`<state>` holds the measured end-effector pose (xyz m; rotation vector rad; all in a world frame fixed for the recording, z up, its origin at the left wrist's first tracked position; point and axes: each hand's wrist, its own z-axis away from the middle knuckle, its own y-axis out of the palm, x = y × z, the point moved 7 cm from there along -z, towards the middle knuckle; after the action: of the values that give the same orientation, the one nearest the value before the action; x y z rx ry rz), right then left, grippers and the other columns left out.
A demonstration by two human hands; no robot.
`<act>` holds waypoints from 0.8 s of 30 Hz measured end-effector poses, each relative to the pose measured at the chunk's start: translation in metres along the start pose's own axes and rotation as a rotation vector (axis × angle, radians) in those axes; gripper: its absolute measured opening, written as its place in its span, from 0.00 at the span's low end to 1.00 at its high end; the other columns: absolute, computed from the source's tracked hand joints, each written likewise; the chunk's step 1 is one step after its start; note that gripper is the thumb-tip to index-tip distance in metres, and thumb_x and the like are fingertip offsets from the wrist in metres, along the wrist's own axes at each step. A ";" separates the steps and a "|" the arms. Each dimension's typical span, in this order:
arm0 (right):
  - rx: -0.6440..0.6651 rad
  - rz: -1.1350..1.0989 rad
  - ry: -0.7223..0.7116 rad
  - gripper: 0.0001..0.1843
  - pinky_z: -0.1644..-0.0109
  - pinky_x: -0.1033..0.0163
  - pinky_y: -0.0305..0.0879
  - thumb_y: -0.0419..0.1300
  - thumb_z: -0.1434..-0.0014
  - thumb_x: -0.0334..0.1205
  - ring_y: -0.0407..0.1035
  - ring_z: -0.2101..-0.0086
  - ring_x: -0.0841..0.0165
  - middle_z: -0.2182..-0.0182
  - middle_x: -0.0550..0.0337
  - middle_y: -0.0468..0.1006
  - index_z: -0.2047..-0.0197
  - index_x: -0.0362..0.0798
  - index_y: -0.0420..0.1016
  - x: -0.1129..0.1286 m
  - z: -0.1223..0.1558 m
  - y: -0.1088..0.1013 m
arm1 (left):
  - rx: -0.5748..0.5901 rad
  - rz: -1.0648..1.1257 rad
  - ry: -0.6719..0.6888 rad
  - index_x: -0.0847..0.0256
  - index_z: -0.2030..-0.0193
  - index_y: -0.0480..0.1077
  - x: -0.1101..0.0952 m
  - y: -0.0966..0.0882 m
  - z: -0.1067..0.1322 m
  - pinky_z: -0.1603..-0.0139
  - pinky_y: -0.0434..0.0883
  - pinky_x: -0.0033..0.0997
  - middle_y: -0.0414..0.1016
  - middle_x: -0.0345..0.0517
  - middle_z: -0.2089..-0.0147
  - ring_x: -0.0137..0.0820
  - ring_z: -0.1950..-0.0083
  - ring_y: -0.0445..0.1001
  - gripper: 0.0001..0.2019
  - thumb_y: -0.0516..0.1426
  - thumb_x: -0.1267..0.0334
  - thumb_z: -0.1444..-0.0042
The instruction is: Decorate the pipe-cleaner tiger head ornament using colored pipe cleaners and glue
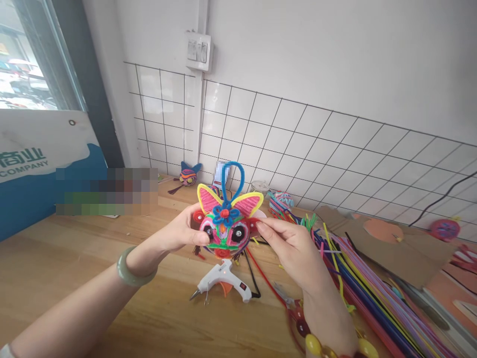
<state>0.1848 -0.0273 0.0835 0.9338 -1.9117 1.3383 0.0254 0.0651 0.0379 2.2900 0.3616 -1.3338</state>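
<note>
I hold up a colourful pipe-cleaner animal face (pixel 224 226) above the wooden table (pixel 74 268). It has pink ears edged in yellow, a blue loop on top, a blue flower with a red centre and dark eyes. My left hand (pixel 182 232) pinches its left side, with a green bangle on that wrist. Gripping its right edge with thumb and fingers is my right hand (pixel 294 248). A white hot glue gun (pixel 223 281) lies on the table just below the face.
A thick spread of coloured pipe cleaners (pixel 372 288) covers the table to the right. Brown cardboard (pixel 395 243) lies behind them. A smaller finished face (pixel 188 175) rests by the tiled wall, and a blue and white sign (pixel 33 169) stands at the left.
</note>
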 end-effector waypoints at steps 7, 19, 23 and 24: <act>0.024 -0.090 -0.001 0.13 0.51 0.56 0.72 0.58 0.39 0.42 0.76 0.55 0.61 0.57 0.57 0.83 0.55 0.51 0.81 0.001 -0.001 0.004 | 0.010 -0.004 0.008 0.61 0.48 0.72 0.000 0.001 0.000 0.53 0.75 0.36 0.80 0.52 0.55 0.41 0.55 0.79 0.28 0.70 0.60 0.59; 0.017 -0.092 -0.008 0.11 0.54 0.58 0.73 0.58 0.39 0.40 0.77 0.57 0.62 0.59 0.56 0.84 0.58 0.51 0.81 -0.001 -0.002 0.004 | 0.009 -0.024 -0.007 0.62 0.48 0.71 0.000 0.001 0.000 0.54 0.75 0.37 0.80 0.55 0.54 0.43 0.55 0.79 0.30 0.70 0.59 0.60; 0.013 -0.093 0.001 0.12 0.55 0.58 0.73 0.58 0.38 0.42 0.77 0.58 0.61 0.60 0.56 0.84 0.58 0.50 0.81 -0.002 -0.002 0.004 | 0.013 -0.014 -0.013 0.62 0.47 0.71 0.000 0.002 0.001 0.53 0.75 0.38 0.79 0.55 0.53 0.43 0.54 0.79 0.31 0.70 0.59 0.60; 0.013 -0.092 0.002 0.12 0.55 0.58 0.73 0.58 0.38 0.42 0.77 0.58 0.61 0.60 0.56 0.84 0.58 0.50 0.81 -0.002 -0.002 0.004 | 0.014 -0.010 -0.012 0.62 0.47 0.71 0.000 0.002 0.001 0.53 0.75 0.38 0.79 0.54 0.53 0.43 0.54 0.79 0.30 0.70 0.59 0.59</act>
<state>0.1828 -0.0241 0.0800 1.0135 -1.8379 1.2985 0.0258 0.0629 0.0382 2.2931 0.3610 -1.3585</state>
